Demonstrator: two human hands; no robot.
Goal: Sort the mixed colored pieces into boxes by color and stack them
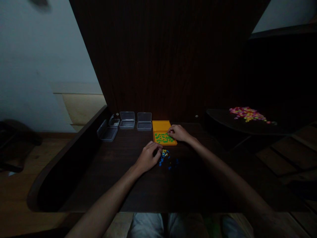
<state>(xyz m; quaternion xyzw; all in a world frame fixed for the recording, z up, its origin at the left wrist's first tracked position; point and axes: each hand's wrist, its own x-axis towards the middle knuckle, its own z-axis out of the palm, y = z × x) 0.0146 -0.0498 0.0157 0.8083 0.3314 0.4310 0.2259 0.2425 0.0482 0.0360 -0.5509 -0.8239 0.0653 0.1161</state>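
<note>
An open orange box (160, 126) lies on the dark wooden table (148, 191), its tray filled with small green pieces (163, 138). My right hand (178, 133) rests at the tray's right edge, fingers curled together over the green pieces. My left hand (148, 156) sits just in front of the box, fingers closed in a pinch at a small heap of blue and yellow pieces (165, 157). What either hand holds is too small to make out.
Three clear plastic boxes (127, 120) (144, 121) (107, 132) stand open at the table's back left. A dark round surface (223, 120) to the right carries a pile of pink and yellow pieces (247, 114). A dark wooden panel rises behind the table.
</note>
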